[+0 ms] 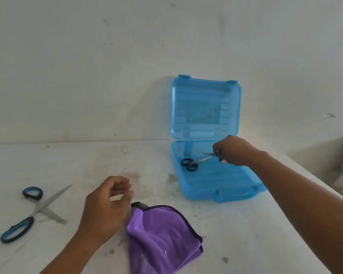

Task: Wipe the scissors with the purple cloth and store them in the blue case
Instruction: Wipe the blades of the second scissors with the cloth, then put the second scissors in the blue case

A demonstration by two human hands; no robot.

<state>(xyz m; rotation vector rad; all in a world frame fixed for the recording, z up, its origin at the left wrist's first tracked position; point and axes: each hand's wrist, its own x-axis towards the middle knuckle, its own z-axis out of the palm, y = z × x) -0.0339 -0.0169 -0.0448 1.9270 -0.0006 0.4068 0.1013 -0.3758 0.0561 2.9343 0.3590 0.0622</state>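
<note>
The blue case (222, 186) lies open on the table, with its lid (206, 107) standing up against the wall. Small black-handled scissors (192, 164) lie inside the case's base. My right hand (234, 150) hovers over the base and pinches a second small pair of scissors (209, 154); their blades point left and a pink bit of handle shows under my fingers. The purple cloth (162, 238) lies crumpled on the near table. Just left of it, my left hand (105, 206) hangs with loosely curled fingers and holds nothing. Large blue-and-black scissors (34, 212) lie with blades apart at the far left.
The white table (87, 161) is stained and backs onto a white wall. At the right edge the table ends beside a recessed white box or basin (337, 165).
</note>
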